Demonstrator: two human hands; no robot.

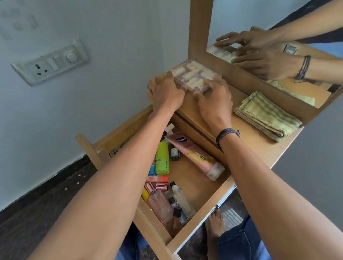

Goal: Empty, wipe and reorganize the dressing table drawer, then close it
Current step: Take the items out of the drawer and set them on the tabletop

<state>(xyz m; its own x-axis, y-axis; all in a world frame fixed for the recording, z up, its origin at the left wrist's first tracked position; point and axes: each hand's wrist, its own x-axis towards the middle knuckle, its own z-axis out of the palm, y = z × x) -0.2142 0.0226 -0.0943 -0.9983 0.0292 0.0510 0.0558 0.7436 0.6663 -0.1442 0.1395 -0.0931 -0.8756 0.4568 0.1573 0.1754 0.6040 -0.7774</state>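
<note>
The wooden drawer [201,223] is pulled out below the dressing table top [261,147]. Inside it lie a pink tube [195,155], a green bottle [162,159], a small dark bottle [175,153], clear bottles [181,197] and several small cosmetics. A clear plastic box [195,75] of pale cylinders rests on the table's far left corner by the mirror. My left hand [165,94] grips its left side and my right hand [214,100] holds its near edge.
A folded green-striped cloth [268,115] lies on the table top to the right. The mirror [299,53] stands behind in a wooden frame. A switch panel [50,62] is on the left wall. My bare foot [215,232] rests under the drawer.
</note>
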